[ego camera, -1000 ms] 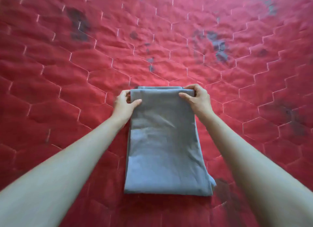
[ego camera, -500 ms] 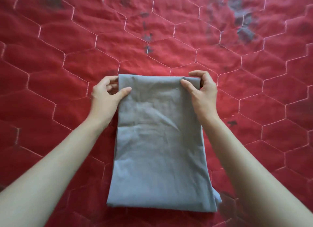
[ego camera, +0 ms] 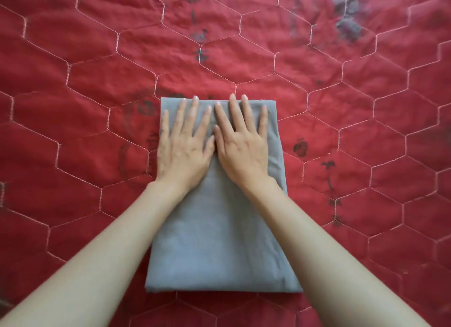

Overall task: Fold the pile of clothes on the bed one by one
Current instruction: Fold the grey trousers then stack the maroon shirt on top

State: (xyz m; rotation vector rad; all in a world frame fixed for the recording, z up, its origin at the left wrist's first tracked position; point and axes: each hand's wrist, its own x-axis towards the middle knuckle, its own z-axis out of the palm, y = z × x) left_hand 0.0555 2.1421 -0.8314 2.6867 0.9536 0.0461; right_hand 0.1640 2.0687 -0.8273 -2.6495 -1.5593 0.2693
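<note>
Both hands lie flat, palms down, fingers straight and spread, on the far half of the folded grey cloth point(ego camera: 219, 241): the left hand point(ego camera: 184, 146) beside the right hand point(ego camera: 240, 143), thumbs touching. The cloth stretches from under the fingertips back between the forearms, lying on the red quilt point(ego camera: 73, 107) of the bed.

Grey garment point(ego camera: 219, 229): matt woven cloth, smooth. Red quilt point(ego camera: 97, 82): stitched fabric, crinkled, faded dark prints.

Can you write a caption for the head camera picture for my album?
Both hands, left hand and right hand, press flat on a folded grey cloth on a red quilt.
</note>
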